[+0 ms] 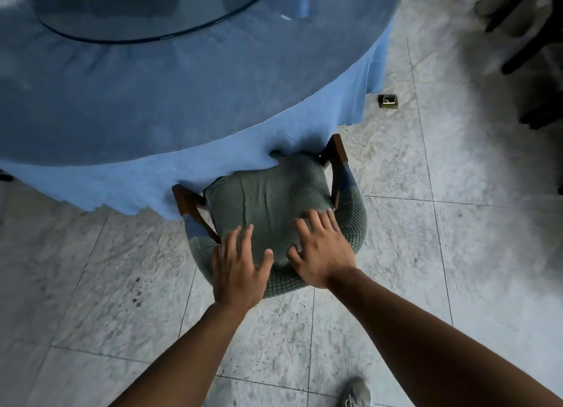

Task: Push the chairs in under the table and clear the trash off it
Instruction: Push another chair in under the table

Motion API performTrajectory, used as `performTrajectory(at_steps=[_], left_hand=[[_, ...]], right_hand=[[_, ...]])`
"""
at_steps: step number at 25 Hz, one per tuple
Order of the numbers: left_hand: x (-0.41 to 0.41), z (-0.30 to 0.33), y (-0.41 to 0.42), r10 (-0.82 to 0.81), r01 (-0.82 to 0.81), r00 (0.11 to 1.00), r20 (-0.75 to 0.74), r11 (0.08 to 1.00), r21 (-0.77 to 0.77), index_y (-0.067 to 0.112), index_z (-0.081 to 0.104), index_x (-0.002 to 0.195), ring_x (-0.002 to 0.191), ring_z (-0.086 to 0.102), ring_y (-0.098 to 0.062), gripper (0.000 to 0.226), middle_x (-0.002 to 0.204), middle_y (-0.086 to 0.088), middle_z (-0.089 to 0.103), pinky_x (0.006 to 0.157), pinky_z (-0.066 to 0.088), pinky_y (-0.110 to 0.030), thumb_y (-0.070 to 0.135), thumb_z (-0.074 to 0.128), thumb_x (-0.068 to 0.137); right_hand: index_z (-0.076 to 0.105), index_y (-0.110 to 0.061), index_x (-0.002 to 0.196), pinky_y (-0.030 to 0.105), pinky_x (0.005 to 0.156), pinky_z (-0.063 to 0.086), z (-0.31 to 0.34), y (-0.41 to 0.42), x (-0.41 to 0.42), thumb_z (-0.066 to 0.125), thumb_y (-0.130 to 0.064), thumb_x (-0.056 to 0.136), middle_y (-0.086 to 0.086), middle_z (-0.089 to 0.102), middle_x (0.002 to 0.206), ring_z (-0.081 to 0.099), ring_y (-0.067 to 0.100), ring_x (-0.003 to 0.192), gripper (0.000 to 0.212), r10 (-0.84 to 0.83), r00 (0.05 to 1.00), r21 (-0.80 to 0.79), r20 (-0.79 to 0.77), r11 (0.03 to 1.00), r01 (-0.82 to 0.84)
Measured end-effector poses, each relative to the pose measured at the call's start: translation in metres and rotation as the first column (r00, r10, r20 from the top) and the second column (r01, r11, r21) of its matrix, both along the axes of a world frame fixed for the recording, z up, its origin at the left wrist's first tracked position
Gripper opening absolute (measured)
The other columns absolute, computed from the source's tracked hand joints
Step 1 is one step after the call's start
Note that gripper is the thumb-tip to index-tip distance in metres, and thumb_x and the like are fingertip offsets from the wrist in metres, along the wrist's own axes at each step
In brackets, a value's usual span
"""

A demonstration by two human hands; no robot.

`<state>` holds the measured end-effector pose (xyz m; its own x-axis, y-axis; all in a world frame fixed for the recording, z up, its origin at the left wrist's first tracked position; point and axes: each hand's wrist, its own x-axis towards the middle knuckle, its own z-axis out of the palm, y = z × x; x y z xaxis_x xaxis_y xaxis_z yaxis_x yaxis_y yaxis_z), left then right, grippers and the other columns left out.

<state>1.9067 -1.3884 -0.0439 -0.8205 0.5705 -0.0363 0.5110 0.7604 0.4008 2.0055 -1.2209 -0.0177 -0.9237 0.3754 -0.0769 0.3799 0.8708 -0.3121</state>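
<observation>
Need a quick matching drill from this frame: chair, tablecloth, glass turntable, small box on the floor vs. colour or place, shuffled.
Things:
1. chair
2. tablecloth
3. glass turntable
4. small box

Descriptions:
A. lies on the floor tiles right of the table
B. blue, drapes over the table edge
C. green checked cover, both hands at its backrest
D. round, sits on the tabletop

Pairs: 1-C, 2-B, 3-D, 4-A

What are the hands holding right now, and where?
Nothing is gripped: left hand and right hand lie open, fingers spread, over the chair backrest top.
</observation>
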Motion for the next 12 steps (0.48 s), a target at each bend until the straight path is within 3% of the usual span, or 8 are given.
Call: performTrajectory(at_steps=[3,5,9,12], left_hand=[[0.003,0.003,0.023,-0.04,0.043,0.987,-0.157,0.999,0.016,0.013,0.045,0.15,0.149,0.03,-0.034,0.068,0.157,-0.017,0.04,0.119,0.024,-0.061,0.049,0.042,0.092],[0.001,0.005,0.045,-0.063,0.065,0.982,-0.177,0.998,0.001,0.015,0.04,0.154,0.153,0.023,-0.033,0.074,0.161,-0.015,0.034,0.124,0.014,-0.058,0.053,0.044,0.09],[-0.014,0.004,0.082,0.207,-0.201,0.978,-0.015,0.964,0.174,0.017,0.044,0.15,0.15,0.029,-0.028,0.071,0.16,-0.009,0.037,0.123,0.016,-0.058,0.053,0.042,0.089],[-0.031,0.001,0.094,0.236,-0.211,0.965,-0.112,0.957,0.197,0.013,0.048,0.146,0.147,0.034,-0.028,0.067,0.156,-0.01,0.043,0.122,0.017,-0.059,0.046,0.044,0.089]], right_hand=[[0.045,-0.016,0.142,0.054,0.126,0.009,-0.001,0.024,-0.004,0.039,-0.052,0.091,0.013,0.039,0.15,0.025,0.032,0.149,0.062,0.016,0.998,0.02,-0.053,1.0,-0.015],[0.045,-0.015,0.144,0.055,0.126,0.007,-0.003,0.038,-0.01,0.038,-0.052,0.091,0.016,0.037,0.154,0.022,0.033,0.151,0.065,0.031,0.996,0.014,-0.085,0.999,-0.03],[0.042,-0.016,0.147,0.052,0.127,0.007,-0.007,0.064,-0.032,0.036,-0.052,0.093,0.015,0.037,0.155,0.02,0.031,0.152,0.064,0.046,0.991,-0.01,-0.129,0.999,-0.048],[0.041,-0.018,0.147,0.052,0.126,0.008,-0.009,0.08,-0.054,0.037,-0.052,0.095,0.012,0.037,0.154,0.02,0.03,0.152,0.063,0.043,0.987,-0.019,-0.154,0.999,-0.047]])
